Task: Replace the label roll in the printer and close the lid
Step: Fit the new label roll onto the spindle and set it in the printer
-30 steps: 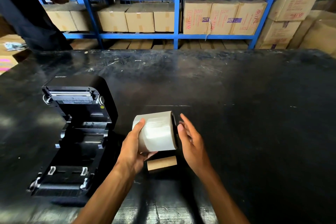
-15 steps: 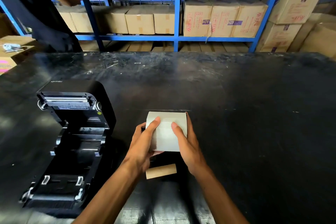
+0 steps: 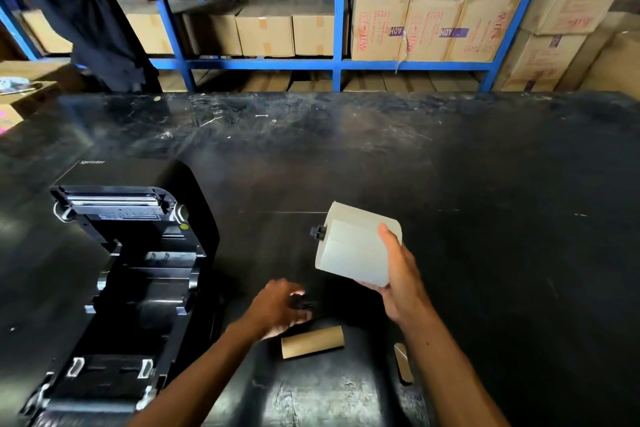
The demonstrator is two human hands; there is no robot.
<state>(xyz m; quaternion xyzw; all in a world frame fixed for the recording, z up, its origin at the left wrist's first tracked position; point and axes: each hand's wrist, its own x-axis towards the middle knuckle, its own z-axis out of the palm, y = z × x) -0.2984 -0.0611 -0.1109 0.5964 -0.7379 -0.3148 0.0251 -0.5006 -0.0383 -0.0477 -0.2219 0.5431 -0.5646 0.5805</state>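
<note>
The right hand [image 3: 398,274] clamps its fingers on the label roll [image 3: 356,246], axis crosswise, right of the open printer [image 3: 131,274], while the nearer left hand [image 3: 280,308] curls over a small black part, its grip unclear.

- A scuffed black table [image 3: 381,156] fills the foreground.
- A blue metal shelving rack [image 3: 337,17] stands behind the table.
- Plain brown cardboard boxes [image 3: 266,31] sit side by side on the rack's middle shelf.
- Brown cardboard boxes with red and purple print [image 3: 433,28] stand to their right; more are stacked beyond the rack's right end.
- A person in dark clothing [image 3: 90,17] stands at far left by the rack, holding a small blurred object with both hands.
</note>
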